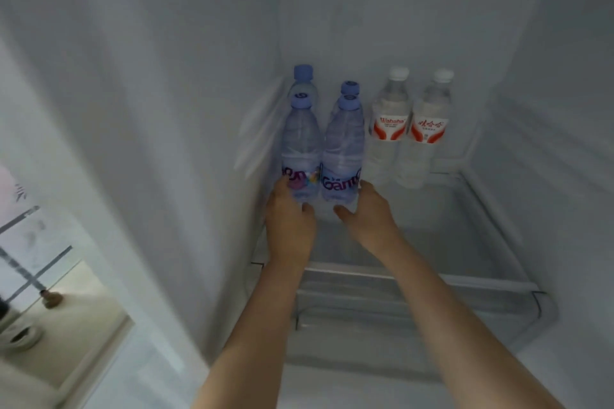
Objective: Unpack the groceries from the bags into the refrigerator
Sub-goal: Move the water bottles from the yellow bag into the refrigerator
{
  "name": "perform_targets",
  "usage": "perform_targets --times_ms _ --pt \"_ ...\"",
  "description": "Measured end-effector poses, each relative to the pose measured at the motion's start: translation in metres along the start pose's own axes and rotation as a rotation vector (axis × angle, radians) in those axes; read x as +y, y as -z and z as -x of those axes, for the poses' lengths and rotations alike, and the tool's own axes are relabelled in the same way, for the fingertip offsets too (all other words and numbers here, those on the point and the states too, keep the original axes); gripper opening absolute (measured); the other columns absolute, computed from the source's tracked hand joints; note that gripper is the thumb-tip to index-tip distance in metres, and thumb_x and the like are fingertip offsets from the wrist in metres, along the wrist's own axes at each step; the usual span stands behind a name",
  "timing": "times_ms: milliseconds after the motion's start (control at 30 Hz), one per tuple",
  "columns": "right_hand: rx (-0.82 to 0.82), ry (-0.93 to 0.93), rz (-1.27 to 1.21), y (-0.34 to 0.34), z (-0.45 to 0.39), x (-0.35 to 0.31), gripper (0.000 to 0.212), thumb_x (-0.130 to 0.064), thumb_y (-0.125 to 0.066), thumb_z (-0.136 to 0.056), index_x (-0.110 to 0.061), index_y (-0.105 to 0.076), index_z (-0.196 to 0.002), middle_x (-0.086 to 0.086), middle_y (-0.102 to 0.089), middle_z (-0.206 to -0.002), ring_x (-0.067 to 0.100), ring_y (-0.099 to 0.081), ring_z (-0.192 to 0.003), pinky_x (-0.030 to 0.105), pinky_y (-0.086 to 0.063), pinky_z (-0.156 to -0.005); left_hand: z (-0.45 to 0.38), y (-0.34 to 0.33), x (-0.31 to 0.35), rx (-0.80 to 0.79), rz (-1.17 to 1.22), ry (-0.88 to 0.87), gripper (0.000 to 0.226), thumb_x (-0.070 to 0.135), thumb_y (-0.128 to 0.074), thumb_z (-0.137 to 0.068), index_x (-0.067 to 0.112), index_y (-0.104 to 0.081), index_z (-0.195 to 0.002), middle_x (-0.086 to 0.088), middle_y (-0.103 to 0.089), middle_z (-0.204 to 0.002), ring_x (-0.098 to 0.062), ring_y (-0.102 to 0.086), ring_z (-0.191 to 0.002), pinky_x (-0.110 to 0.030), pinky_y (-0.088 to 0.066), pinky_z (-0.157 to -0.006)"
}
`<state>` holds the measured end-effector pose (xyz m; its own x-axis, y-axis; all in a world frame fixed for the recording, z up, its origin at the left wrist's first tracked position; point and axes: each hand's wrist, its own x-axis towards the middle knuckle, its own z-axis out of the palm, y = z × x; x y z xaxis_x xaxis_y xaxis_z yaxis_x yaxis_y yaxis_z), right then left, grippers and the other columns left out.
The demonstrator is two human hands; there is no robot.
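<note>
Both bare forearms reach up from the bottom edge into the open fridge (332, 26). They pass over the front rim of the glass shelf (432, 242) that carries the bottles.

The left hand (289, 216) grips the base of the front left blue bottle (300, 146): its thumb lies on the right of the bottle's foot and its fingers wrap round the far left side, against the label. The right hand (368, 209) holds the base of the front right blue bottle (344, 149), thumb pointing left under the label, fingers curled behind the right side. Both bottles stand upright on the shelf, touching each other, the left one just beside the fridge's left wall.

Directly behind them stand two more blue-capped bottles, the rear left bottle (303, 76) and the rear right bottle (350, 88), of which little but the caps shows.

To the right, near the back wall, two clear white-capped bottles with red labels stand upright side by side: the left clear bottle (389, 123) and the right clear bottle (430, 126). The left one is just beside the right blue bottle.

Outside, at lower left, a strip of floor (83, 309) shows past the fridge's side.
</note>
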<state>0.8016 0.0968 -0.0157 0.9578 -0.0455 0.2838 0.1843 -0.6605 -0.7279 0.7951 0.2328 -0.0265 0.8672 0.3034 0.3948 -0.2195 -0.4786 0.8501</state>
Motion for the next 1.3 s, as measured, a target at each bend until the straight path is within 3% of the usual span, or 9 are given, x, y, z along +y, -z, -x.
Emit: perform_targets --times_ms 133,233,367,500,600,700,867,1000,1300 --pt "0.074 0.041 0.015 0.014 0.05 -0.023 0.045 -0.014 -0.064 -0.088 -0.006 -0.048 -0.13 0.012 -0.058 -0.123 0.023 -0.054 -0.113 0.011 -0.031 -0.079 0.039 0.02 0.018 -0.073 0.078 -0.052 0.04 -0.002 -0.056 -0.087 0.011 -0.055 -0.124 -0.004 -0.063 -0.118 -0.015 -0.057 -0.108 -0.033 -0.047 -0.098" --pt "0.15 0.056 0.02 0.02 0.092 -0.033 0.043 -0.013 -0.064 -0.087 -0.006 -0.052 -0.128 0.011 -0.058 -0.123 0.024 -0.058 -0.11 0.029 -0.045 -0.093 0.068 0.035 0.025 -0.137 0.118 -0.093 0.036 0.001 -0.053 -0.089 0.014 -0.055 -0.122 -0.001 -0.064 -0.11 -0.02 -0.061 -0.104 -0.044 -0.05 -0.092" --pt "0.3 0.047 0.014 0.018 0.167 -0.044 0.033 -0.011 -0.065 -0.086 -0.009 -0.058 -0.118 0.007 -0.063 -0.111 0.018 -0.063 -0.095 0.033 -0.051 -0.087 0.119 0.073 0.021 -0.212 0.09 -0.178 0.03 0.012 -0.049 -0.093 0.018 -0.055 -0.121 0.003 -0.067 -0.102 -0.022 -0.062 -0.096 -0.043 -0.052 -0.086" --pt "0.36 0.027 0.028 0.005 0.253 -0.049 0.031 -0.011 -0.064 -0.087 -0.008 -0.058 -0.117 0.003 -0.064 -0.107 0.015 -0.062 -0.098 0.03 -0.05 -0.088 0.177 0.115 0.005 -0.322 0.022 -0.267 0.027 0.009 -0.049 -0.096 0.019 -0.056 -0.12 0.007 -0.068 -0.099 -0.015 -0.063 -0.093 -0.034 -0.053 -0.081" --pt "0.312 -0.101 0.021 -0.008 0.322 -0.05 0.032 -0.016 -0.063 -0.089 -0.013 -0.056 -0.12 -0.002 -0.064 -0.109 0.009 -0.06 -0.101 0.027 -0.05 -0.091 0.223 0.14 -0.018 -0.456 -0.019 -0.322 0.032 0.001 -0.05 -0.092 0.019 -0.055 -0.118 0.009 -0.068 -0.094 -0.015 -0.064 -0.089 -0.032 -0.053 -0.076" --pt "0.257 -0.234 0.057 -0.018 0.393 -0.047 0.033 -0.021 -0.062 -0.09 -0.017 -0.053 -0.122 -0.006 -0.063 -0.112 0.006 -0.059 -0.104 0.024 -0.049 -0.094 0.273 0.162 -0.044 -0.641 -0.067 -0.277 0.033 0.004 -0.051 -0.093 0.025 -0.054 -0.118 0.01 -0.068 -0.092 -0.009 -0.063 -0.088 -0.028 -0.053 -0.076" --pt "0.251 -0.42 0.122 -0.024 0.503 -0.037 0.034 -0.019 -0.062 -0.09 -0.017 -0.052 -0.123 -0.006 -0.065 -0.11 0.004 -0.06 -0.103 0.026 -0.051 -0.09 0.357 0.193 -0.074 -0.919 -0.108 -0.187 0.025 0.01 -0.058 -0.092 0.029 -0.059 -0.109 0.021 -0.066 -0.08 0.008 -0.061 -0.08 -0.009 -0.049 -0.073" --pt "0.305 -0.563 0.137 -0.028 0.577 -0.037 0.032 -0.017 -0.061 -0.09 -0.018 -0.054 -0.121 -0.009 -0.065 -0.109 -0.002 -0.058 -0.101 0.024 -0.049 -0.09 0.415 0.205 -0.082 -1.141 -0.131 -0.197 0.024 0.013 -0.057 -0.091 0.03 -0.059 -0.107 0.019 -0.067 -0.08 0.004 -0.063 -0.08 -0.016 -0.053 -0.076" --pt "0.352 -0.905 0.114 -0.005 0.742 -0.04 0.034 -0.026 -0.054 -0.094 -0.027 -0.049 -0.127 -0.016 -0.059 -0.115 0.002 -0.055 -0.107 0.024 -0.046 -0.094 0.521 0.19 -0.037 -1.414 -0.213 -0.481 0.019 0.025 -0.054 -0.093 0.031 -0.058 -0.111 0.019 -0.063 -0.085 0.001 -0.059 -0.081 -0.024 -0.051 -0.082"
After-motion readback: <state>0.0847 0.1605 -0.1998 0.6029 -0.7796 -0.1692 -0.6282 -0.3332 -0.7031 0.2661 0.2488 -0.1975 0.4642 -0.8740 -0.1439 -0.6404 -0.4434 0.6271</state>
